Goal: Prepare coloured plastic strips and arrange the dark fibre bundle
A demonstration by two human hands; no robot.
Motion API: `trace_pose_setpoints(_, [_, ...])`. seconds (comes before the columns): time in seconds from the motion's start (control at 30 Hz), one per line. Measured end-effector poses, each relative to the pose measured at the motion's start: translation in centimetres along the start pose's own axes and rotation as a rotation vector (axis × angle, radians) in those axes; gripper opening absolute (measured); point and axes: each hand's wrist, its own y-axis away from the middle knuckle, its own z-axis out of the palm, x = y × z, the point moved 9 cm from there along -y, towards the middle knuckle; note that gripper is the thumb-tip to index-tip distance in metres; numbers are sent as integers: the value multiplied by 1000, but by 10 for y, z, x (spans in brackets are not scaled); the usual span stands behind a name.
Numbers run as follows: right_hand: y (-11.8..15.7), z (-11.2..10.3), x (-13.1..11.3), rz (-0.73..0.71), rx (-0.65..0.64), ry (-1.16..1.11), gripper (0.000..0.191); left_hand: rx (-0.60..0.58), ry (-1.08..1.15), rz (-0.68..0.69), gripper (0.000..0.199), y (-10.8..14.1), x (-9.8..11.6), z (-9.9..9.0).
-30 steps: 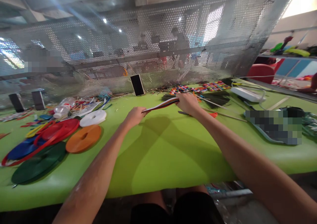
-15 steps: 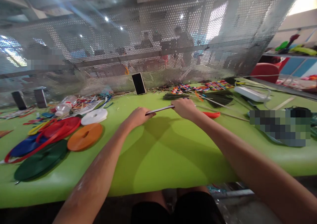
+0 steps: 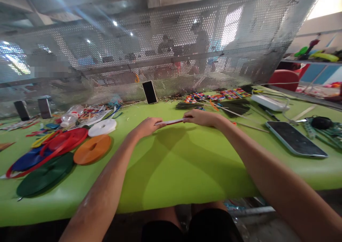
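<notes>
A short, narrow strip [image 3: 172, 122], pale on top with a dark red edge, stretches level between my two hands, above the green table. At its left end, the fingers of my left hand [image 3: 147, 126] are closed on it. The other end is pinched by my right hand [image 3: 199, 117]. Both forearms reach forward over the table, and the hands cast shadows below. A bit of an orange-red object [image 3: 234, 123] shows behind my right forearm, mostly hidden.
To the left lie flat rolls of strap: white [image 3: 102, 127], orange [image 3: 92, 149], red [image 3: 68, 138] and green [image 3: 46, 175]. A phone [image 3: 150, 92] leans near the mesh screen [image 3: 171, 49]. Colourful woven pieces [image 3: 196, 98] lie behind my right hand, another phone [image 3: 296, 138] farther right.
The strip has tipped from right end higher to nearly level, its red edge now showing. My right hand has dropped slightly, and the orange-red object is more covered.
</notes>
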Motion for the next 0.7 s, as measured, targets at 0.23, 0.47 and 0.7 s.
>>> trace_pose_setpoints(0.23, [0, 12, 2, 164, 3, 331, 26, -141, -382, -196, 35, 2, -2, 10])
trace_pose_setpoints(0.47, [0, 20, -8, 190, 50, 398, 32, -198, -441, -240, 37, 6, 0, 20])
trace_pose_setpoints(0.7, [-2, 19, -6, 211, 94, 394, 26, -126, -447, -237, 29, 6, 0, 17])
